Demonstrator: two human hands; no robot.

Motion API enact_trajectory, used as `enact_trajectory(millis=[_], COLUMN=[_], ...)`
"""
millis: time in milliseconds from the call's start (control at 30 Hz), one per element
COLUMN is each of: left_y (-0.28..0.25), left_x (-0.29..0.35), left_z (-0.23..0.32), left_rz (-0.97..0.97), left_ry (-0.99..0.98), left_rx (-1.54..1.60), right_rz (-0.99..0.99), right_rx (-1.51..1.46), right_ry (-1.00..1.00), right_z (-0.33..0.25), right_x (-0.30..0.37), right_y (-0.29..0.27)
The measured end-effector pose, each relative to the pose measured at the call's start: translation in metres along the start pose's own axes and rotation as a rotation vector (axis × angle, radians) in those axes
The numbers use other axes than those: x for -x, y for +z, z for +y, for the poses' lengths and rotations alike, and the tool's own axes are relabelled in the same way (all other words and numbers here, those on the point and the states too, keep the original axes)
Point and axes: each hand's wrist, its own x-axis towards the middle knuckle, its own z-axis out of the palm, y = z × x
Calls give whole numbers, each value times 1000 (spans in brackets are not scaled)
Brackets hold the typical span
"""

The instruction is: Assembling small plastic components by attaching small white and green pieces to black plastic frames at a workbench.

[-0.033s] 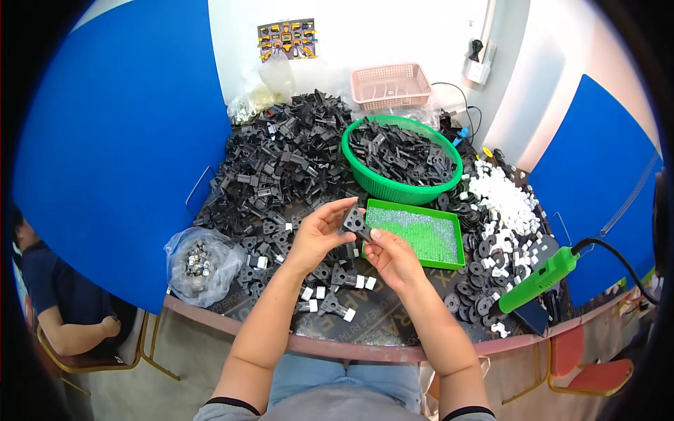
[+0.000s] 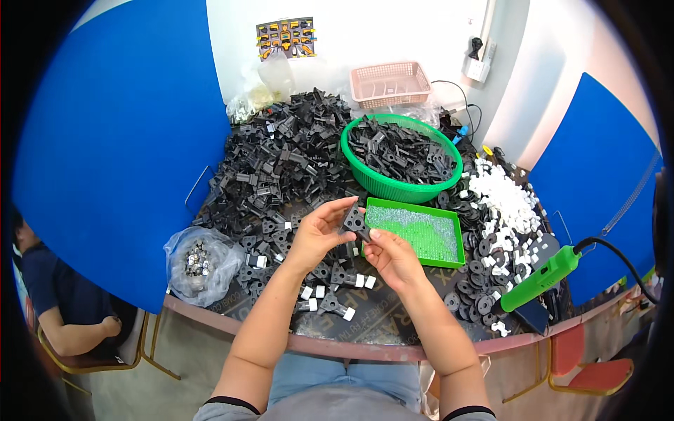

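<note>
Between my two hands, above the middle of the table, is a black plastic part [image 2: 355, 218] with a triangular, holed head. My left hand [image 2: 319, 237] has its thumb and fingers closed around the head. With thumb and fingers pinched, my right hand [image 2: 394, 258] grips the part's lower right end. Just beyond the right hand lies a shallow green tray [image 2: 449, 264] of small silvery pieces, too tiny to make out singly. Several similar black parts with white ends [image 2: 337, 306] lie under and beside my forearms.
A large heap of black parts [image 2: 281, 154] fills the back left, beside a filled green basket [image 2: 397, 189]. White pieces [image 2: 502, 193] and black discs [image 2: 484, 305] cover the right, near a corded green power screwdriver [image 2: 544, 281]. A plastic bag [image 2: 221, 281] holds metal pieces. Someone sits at left.
</note>
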Motion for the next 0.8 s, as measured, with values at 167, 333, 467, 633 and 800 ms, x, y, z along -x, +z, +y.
enact_trajectory(millis=[167,333,467,633,800], left_y=[1,8,9,12,19], left_x=[1,3,5,6,9], left_z=[3,4,-4,-10,-6], left_rz=[-25,-80,63,98,140], left_ry=[-41,14,-127,-3,49], left_rx=[1,-38,14,-157,-51], right_rz=[45,96,175,165,134], right_rx=[153,313,487,681,926], right_ry=[-7,-170,-365,-581,-697], right_z=[-2,2,12,18,8], right_x=[3,-1,-3,-4,2], right_y=[1,-5,-2,-7,-3])
